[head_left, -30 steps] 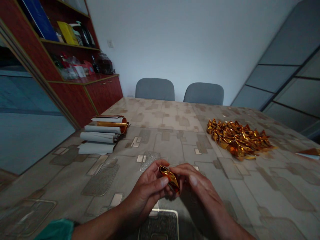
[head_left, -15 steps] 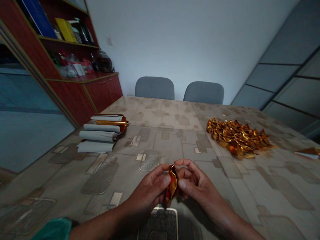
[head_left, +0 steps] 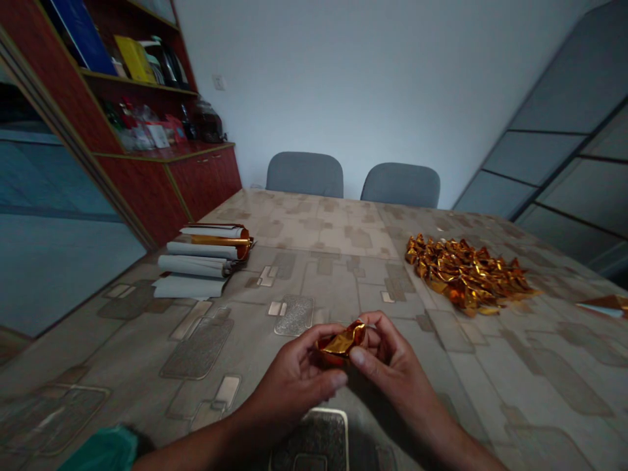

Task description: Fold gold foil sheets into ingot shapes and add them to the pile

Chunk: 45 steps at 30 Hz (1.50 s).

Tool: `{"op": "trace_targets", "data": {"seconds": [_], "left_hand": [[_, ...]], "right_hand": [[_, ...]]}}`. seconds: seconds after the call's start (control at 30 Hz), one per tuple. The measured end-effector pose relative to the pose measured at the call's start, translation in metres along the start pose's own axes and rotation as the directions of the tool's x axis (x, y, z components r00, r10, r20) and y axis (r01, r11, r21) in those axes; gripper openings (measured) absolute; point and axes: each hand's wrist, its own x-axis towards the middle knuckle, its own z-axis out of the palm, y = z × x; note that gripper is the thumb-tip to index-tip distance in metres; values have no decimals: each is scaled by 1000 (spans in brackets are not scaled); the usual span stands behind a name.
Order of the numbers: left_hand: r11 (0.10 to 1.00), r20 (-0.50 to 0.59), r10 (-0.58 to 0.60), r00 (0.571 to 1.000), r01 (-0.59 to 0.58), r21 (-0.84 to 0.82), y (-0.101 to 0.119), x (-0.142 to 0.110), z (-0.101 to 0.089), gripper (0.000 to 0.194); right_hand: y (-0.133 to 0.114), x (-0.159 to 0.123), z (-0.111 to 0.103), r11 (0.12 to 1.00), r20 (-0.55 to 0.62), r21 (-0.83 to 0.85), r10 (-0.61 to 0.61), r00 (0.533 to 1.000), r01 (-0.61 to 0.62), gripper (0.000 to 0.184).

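A folded gold foil paper ingot (head_left: 343, 340) is held above the near part of the table, lying nearly sideways between my hands. My right hand (head_left: 392, 360) pinches its right end, thumb in front and fingers behind. At the other end, the fingers of my left hand (head_left: 299, 373) curl around the paper, while the left thumb sits lower, apart from the foil. Part of the ingot's underside is hidden by my fingers. A pile of similar gold paper ingots (head_left: 466, 271) lies to the right, farther back on the table.
Stacked rolled or folded sheets (head_left: 196, 265), pale outside with gold showing, lie on the left of the patterned tablecloth (head_left: 333, 281). One folded gold sheet (head_left: 606, 305) rests near the right edge. Two grey chairs (head_left: 304, 173) stand behind the table, beside a red cabinet (head_left: 206, 176).
The ingot has turned from upright to nearly sideways, its gold side now showing. My left thumb has come off it and moved down; my right hand keeps its pinch.
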Motion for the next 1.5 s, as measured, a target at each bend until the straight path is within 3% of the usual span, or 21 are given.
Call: {"op": "trace_targets", "data": {"seconds": [0.07,0.17,0.33,0.4,0.53,0.63,0.83,0.93,1.03,1.2,1.37,1.5], "left_hand": [[991,-34,27,999,-22,135,4,-2,2,31],[960,4,55,999,-53,276,10,-4,5,25],[908,39,66,997,-76,411,15,-4,5,20],[913,40,77,996,-86,399,14,-4,4,19],[974,55,42,998,-53,222,9,-2,0,25],[992,40,7,999,-12,126,7,0,-2,29],[995,39,-9,999,5,100,9,2,-4,33],[997,10,-19,1000,19,74,8,2,-6,32],[996,-4,-10,1000,10,89,8,2,-6,31],[980,-27,10,1000,-4,200,12,2,-1,33],[973,-70,28,997,-11,232,12,0,2,29],[968,-97,40,994,-14,250,14,-1,4,27]], "right_hand": [[0,-1,0,995,-37,-99,-37,999,33,42],[-1,-2,-1,976,-66,-215,-59,996,43,37],[-3,-5,1,971,30,-234,-53,998,58,29],[-3,-6,1,949,49,-303,-71,996,83,22],[-8,-8,-1,902,90,-400,-138,986,162,15],[-16,-8,-1,908,125,-365,-170,977,205,21],[-25,-12,-3,883,205,-406,-164,965,236,36],[-25,-13,-5,888,191,-392,-175,966,239,31],[-25,-12,-6,886,202,-381,-198,959,263,9],[-22,-6,-6,836,117,-471,-259,959,283,21],[-20,-3,-3,760,40,-562,-369,929,326,17],[-21,-4,2,722,48,-594,-408,912,354,17]]}}
